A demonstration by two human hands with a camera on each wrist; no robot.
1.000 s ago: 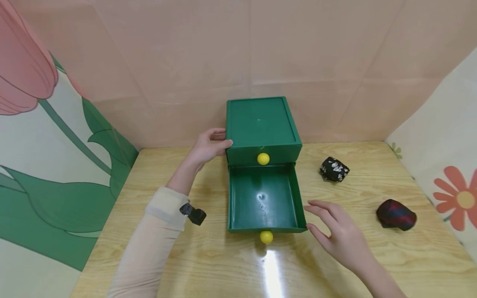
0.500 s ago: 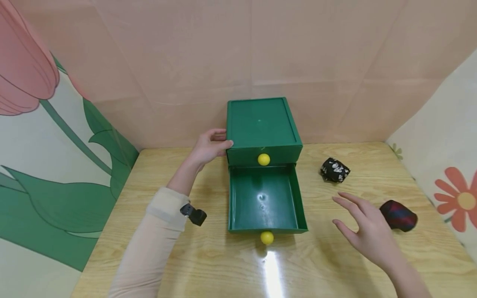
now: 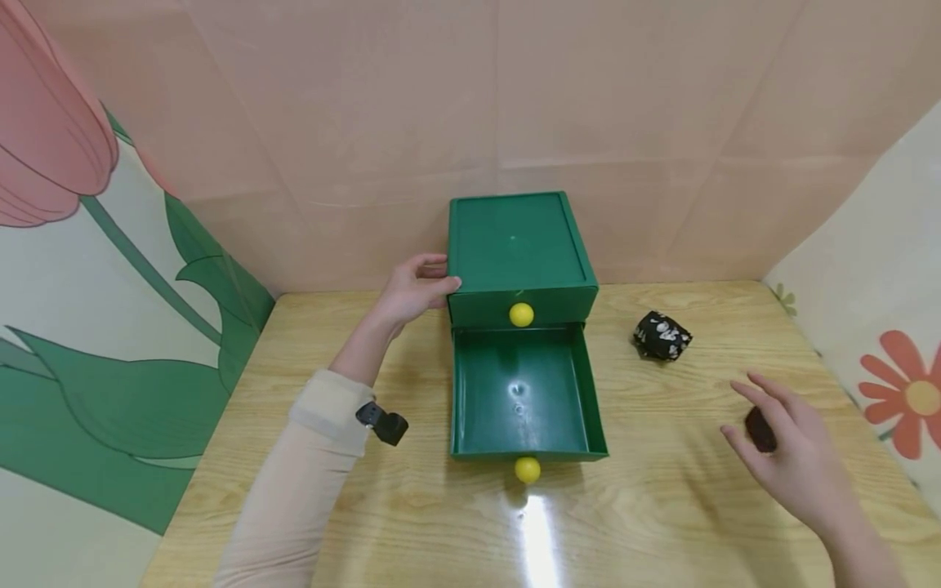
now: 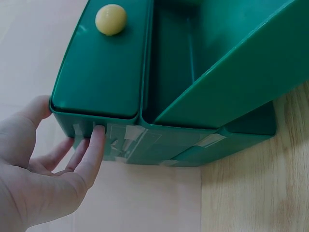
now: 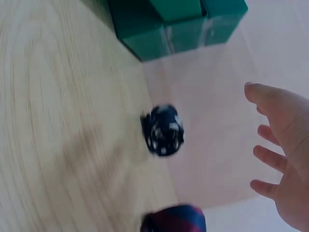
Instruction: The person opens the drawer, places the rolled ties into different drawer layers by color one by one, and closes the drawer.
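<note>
A person's left hand [image 3: 412, 292] is bracing the left side of a green plastic drawer box [image 3: 518, 245] at centre frame, thumb on its top front corner and fingers laid straight along the side wall, while its lower drawer [image 3: 524, 392] is standing pulled out and bare inside. At lower right, the right hand [image 3: 797, 457] is hovering with fingers spread and relaxed over a dark red-and-blue rolled cloth bundle [image 3: 759, 429], gripping nothing; the bundle is lying on the pale wood-grain table [image 3: 412, 506], mostly hidden behind the fingers. A second bundle, black with white print [image 3: 662, 335], is sitting above it, just right of the box. The soft roll looks liable to loosen or unroll if pinched by one edge, and the light, smooth-sided box could skid on the glossy tabletop should the bracing hand slip. Round yellow knobs [image 3: 521, 314] are marking both drawer fronts
</note>
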